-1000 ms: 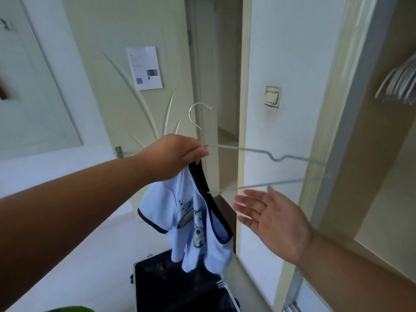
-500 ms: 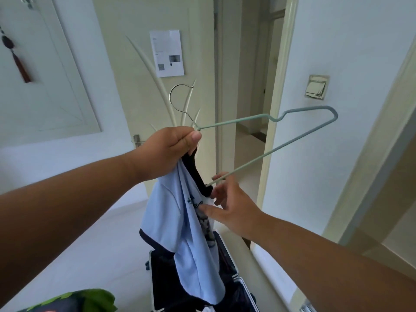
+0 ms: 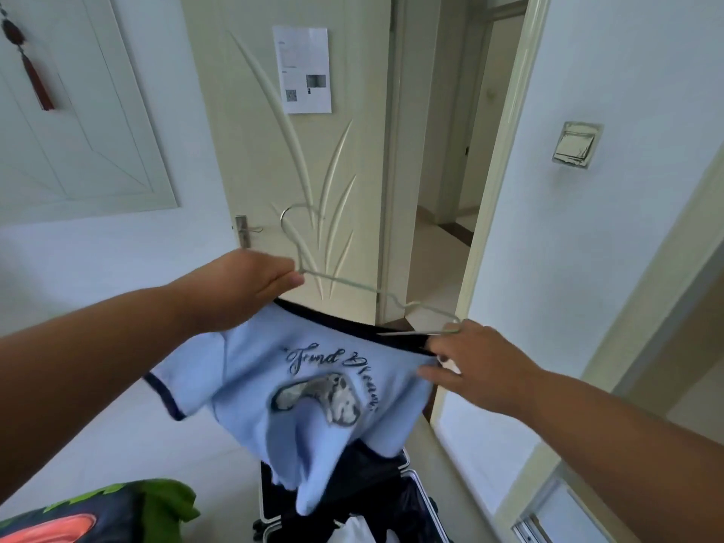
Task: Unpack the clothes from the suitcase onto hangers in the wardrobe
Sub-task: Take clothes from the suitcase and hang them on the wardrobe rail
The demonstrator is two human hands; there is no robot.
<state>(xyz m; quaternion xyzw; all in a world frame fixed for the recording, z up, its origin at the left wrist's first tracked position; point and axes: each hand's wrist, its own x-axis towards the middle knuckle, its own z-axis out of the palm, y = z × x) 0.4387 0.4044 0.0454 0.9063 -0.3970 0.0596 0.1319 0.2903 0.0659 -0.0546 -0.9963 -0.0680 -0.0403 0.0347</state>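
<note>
A light-blue T-shirt (image 3: 313,393) with dark trim and a printed graphic hangs spread between my hands. My left hand (image 3: 250,284) grips the pale green wire hanger (image 3: 352,286) at its neck, together with the shirt's collar. My right hand (image 3: 470,362) pinches the far side of the collar right below the hanger's right shoulder bend. The hanger's right arm runs above the collar. Below the shirt, the open dark suitcase (image 3: 352,499) stands on the floor with dark clothes inside.
A cream door (image 3: 297,158) with a paper notice stands open ahead, a hallway beyond it. A wall switch (image 3: 576,145) sits on the right wall. The wardrobe's frame (image 3: 642,307) shows at the right edge. A green and black item (image 3: 98,511) lies at the bottom left.
The view has dropped and swung left. The hanger has tipped from pointing up-right to level. My right hand has taken hold of the collar and stretched the shirt out sideways.
</note>
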